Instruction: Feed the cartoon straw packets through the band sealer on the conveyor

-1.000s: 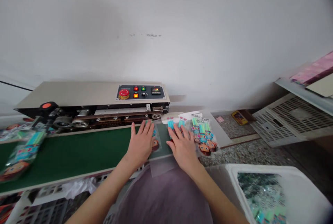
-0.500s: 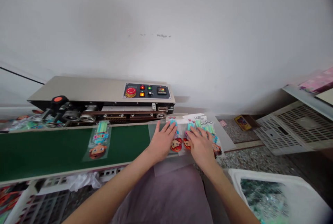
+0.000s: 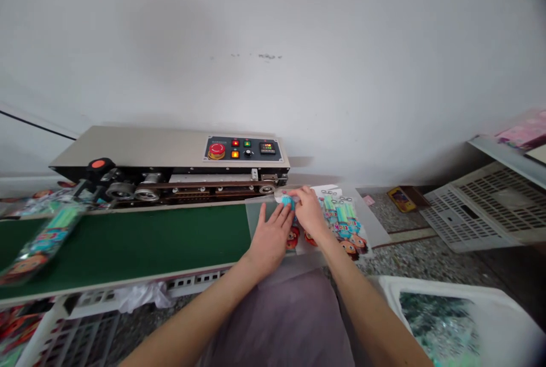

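My left hand (image 3: 273,236) lies flat, fingers stretched, on a clear plastic packet (image 3: 292,238) with a red-haired cartoon figure and blue contents. At the same packet's top edge my right hand (image 3: 309,211) is closed in a pinch; its fingertips are partly hidden. Right of it, several similar packets (image 3: 347,222) with green sticks overlap on a pale sheet (image 3: 375,230). A band sealing machine (image 3: 170,148) stands left of the hands, its green conveyor belt (image 3: 170,242) carrying a single packet (image 3: 46,242) at the far left.
A white bin (image 3: 499,304) with glossy clear and green pieces stands at lower right. Beyond it is a grey plastic crate (image 3: 469,210) on the floor. Packets (image 3: 46,202) are heaped behind the belt. A wall (image 3: 273,82) rises behind the machine.
My right hand has moved left and up from the packet pile to the top of the packet under my left hand. The packet on the belt has travelled left and turned slantwise.
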Demonstrator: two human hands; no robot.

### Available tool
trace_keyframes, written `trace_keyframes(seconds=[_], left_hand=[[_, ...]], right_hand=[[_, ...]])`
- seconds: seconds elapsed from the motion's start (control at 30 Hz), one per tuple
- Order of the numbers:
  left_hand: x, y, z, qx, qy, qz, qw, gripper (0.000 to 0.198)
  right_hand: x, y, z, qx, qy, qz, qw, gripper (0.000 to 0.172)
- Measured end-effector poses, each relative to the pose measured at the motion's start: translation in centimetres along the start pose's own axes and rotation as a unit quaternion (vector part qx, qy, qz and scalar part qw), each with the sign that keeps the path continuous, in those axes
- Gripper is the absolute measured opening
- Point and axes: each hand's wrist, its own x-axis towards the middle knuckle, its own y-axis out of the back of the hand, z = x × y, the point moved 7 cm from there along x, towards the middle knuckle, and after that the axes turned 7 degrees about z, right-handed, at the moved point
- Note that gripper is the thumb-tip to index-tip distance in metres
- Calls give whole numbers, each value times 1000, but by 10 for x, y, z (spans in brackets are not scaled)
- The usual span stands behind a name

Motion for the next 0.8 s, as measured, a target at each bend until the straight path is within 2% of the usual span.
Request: trace_keyframes(seconds=[0.27,0.37,0.5,0.63,0.8], left_hand=[[1,3,-1,15,-32,11,999,55],[-2,0,-3,9,-31,26,999,54],[-5,-3,-6,0,-7,46,999,56],[-10,-1,-10,14,39,56,998,54],[-27,9,-29,56,86,54,993,53]], right_hand=[[6,8,-10,-43,27,-11,999,38],[-12,21,-5,-61,23,8,998,43],[-59,37,12,-166,-25,70,983,38],[-87,25,3,-192,29,56,979,40],[-81,8,-27,-106,86,9,991,42]])
